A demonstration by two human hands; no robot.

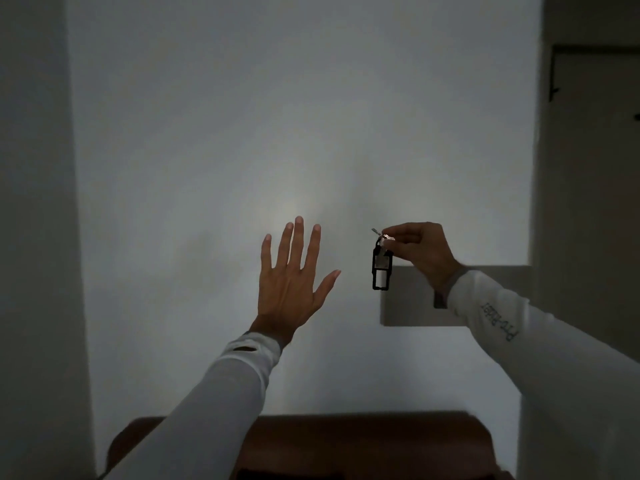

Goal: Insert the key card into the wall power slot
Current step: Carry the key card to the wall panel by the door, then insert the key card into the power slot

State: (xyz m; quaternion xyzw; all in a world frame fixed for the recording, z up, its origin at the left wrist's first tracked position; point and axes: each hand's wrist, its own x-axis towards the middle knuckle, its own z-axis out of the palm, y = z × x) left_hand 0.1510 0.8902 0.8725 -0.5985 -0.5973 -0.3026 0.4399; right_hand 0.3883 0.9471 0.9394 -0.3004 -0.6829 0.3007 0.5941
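Dim room, plain wall ahead. The key card point(382, 268), a dark-framed tag with pale panels, is seen hanging on a small ring below the right hand point(420, 249), which is pinched together on the ring and a short metal piece at the top; the card's long axis is vertical, its free end pointing down. A pale rectangular wall plate point(412, 303) is noted directly behind and just below the grip, partly hidden by the right wrist; it is judged to be the power slot housing, though no slot opening can be made out. The left hand point(292, 278) is held well to the left of the card, fingers spread, palm toward the wall, holding nothing. The right hand is clearly nearer. Judgement: since the card dangles loosely, it may swing, so the card body itself would probably need gripping before its edge is lined up.
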